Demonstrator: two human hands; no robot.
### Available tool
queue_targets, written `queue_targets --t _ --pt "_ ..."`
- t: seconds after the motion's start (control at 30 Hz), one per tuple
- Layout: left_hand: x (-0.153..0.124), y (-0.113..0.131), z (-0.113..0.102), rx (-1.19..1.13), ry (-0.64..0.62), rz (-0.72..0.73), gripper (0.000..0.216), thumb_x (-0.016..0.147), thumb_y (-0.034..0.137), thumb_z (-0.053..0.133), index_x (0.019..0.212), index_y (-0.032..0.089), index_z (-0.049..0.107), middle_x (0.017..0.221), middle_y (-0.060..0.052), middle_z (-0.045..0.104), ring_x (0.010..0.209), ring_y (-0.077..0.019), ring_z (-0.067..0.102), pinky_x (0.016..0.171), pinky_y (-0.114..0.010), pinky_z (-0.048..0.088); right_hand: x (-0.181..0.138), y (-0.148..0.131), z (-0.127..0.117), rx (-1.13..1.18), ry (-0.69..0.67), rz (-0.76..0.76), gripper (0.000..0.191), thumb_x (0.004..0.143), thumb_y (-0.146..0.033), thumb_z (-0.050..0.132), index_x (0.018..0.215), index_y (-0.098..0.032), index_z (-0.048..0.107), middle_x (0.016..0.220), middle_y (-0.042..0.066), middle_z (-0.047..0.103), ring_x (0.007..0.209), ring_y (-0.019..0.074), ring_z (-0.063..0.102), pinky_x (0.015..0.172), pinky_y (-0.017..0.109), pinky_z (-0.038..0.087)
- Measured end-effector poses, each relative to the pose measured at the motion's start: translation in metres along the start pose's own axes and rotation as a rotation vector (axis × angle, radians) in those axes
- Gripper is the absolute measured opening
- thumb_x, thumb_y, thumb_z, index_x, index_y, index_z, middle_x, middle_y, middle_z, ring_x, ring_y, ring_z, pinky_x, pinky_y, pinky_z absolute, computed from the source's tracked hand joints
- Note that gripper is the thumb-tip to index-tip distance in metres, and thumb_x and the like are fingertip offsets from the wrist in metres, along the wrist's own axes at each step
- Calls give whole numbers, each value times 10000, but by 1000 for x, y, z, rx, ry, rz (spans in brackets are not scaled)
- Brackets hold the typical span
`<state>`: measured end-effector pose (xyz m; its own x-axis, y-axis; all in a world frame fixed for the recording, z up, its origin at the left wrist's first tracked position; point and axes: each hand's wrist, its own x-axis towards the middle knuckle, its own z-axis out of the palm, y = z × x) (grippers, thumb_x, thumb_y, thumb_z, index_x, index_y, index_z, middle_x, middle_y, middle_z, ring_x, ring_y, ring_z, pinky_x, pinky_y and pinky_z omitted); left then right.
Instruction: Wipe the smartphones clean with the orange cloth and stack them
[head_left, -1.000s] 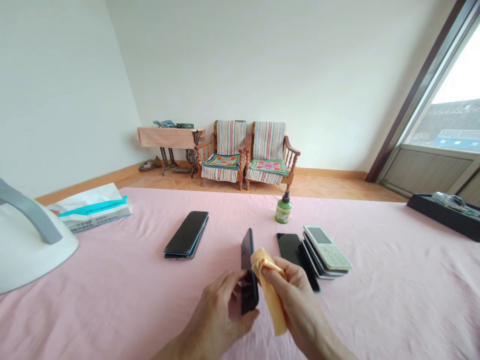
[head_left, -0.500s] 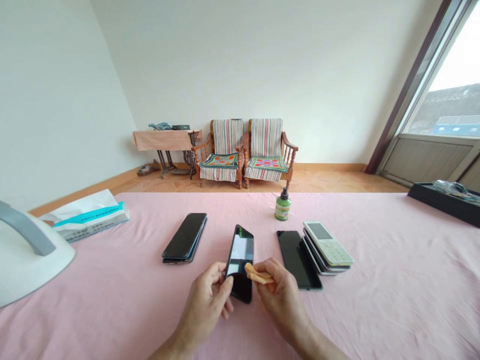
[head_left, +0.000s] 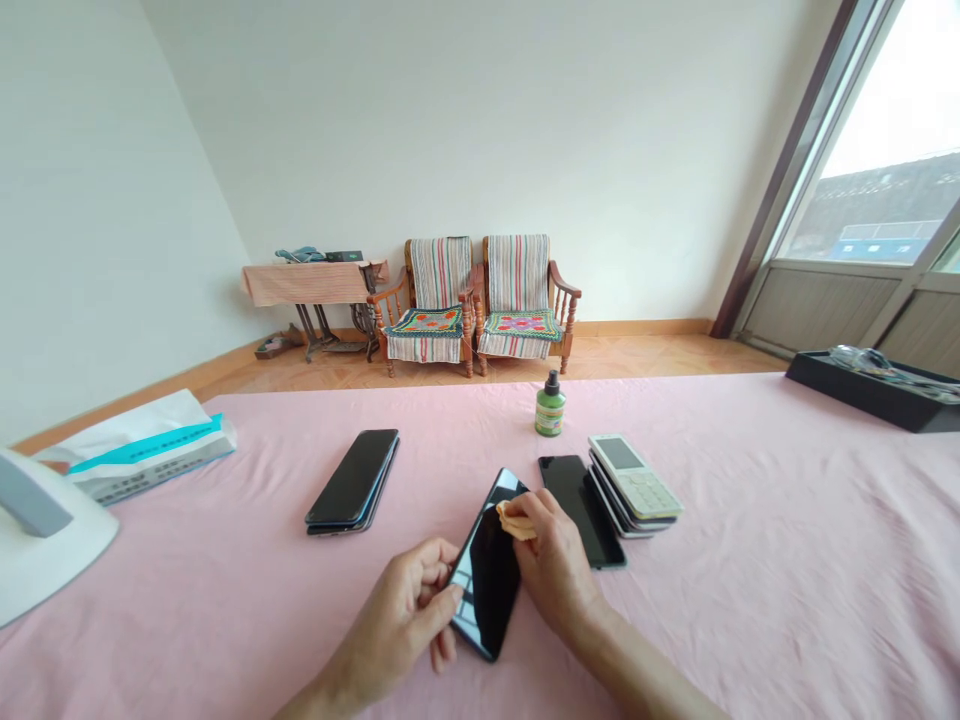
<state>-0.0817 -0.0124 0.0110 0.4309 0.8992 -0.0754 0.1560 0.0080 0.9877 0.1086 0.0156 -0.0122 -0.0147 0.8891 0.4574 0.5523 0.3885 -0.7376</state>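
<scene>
My left hand (head_left: 409, 610) grips a black smartphone (head_left: 487, 572) by its left edge, screen up and tilted, just above the pink tablecloth (head_left: 225, 580). My right hand (head_left: 555, 570) pinches a small orange cloth (head_left: 516, 520) and presses it on the phone's upper screen. Right of my hands lies a black phone (head_left: 581, 505) beside a short stack of phones topped by a pale keypad phone (head_left: 634, 483).
A stack of dark phones (head_left: 352, 480) lies to the left. A green bottle (head_left: 550, 406) stands behind the phones. A tissue pack (head_left: 135, 455) and a white lamp base (head_left: 45, 545) are far left. A black tray (head_left: 870, 388) sits far right. Chairs (head_left: 476, 300) line the wall.
The phone went from standing on edge to screen-up and tilted toward me. The orange cloth, first hanging loose, is bunched in my right hand and pressed on the screen.
</scene>
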Motion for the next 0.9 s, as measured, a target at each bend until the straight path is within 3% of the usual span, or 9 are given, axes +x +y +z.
queue_targets --t 0.2,0.4,0.63,0.77,0.9 --pt "5 -11 -17 -245 -48 -107 330 781 407 673 944 138 571 702 7 608 415 -64 546 363 -141 435 -17 3 -25 -33 23 24 222 752 -30 477 819 -191 615 778 22 556 694 160 570 633 238 429" --pt "10 -5 -12 -317 -16 -76 337 780 382 695 972 126 591 667 15 586 459 -72 551 407 -155 456 -50 6 -59 59 43 21 171 814 -118 479 857 -205 620 830 41 589 736 163 601 625 213 455" --pt "31 10 18 -345 -18 -62 325 764 377 704 912 111 589 689 -8 602 513 -84 560 474 -183 477 -64 17 -64 165 115 -6 139 838 -180 498 874 -198 631 828 41 613 730 154 622 603 182 477" --pt "49 8 42 -347 8 -68 349 751 409 704 916 130 575 744 -24 623 547 -101 594 496 -193 480 -64 16 -70 151 122 -51 127 856 -198 527 924 -193 634 850 52 626 760 156 637 647 179 503" --pt "64 2 63 -341 13 -69 347 754 421 686 913 143 554 781 -31 636 583 -113 622 536 -206 491 -64 14 -69 183 214 -54 129 862 -249 547 927 -199 647 856 54 638 756 157 645 652 177 511"
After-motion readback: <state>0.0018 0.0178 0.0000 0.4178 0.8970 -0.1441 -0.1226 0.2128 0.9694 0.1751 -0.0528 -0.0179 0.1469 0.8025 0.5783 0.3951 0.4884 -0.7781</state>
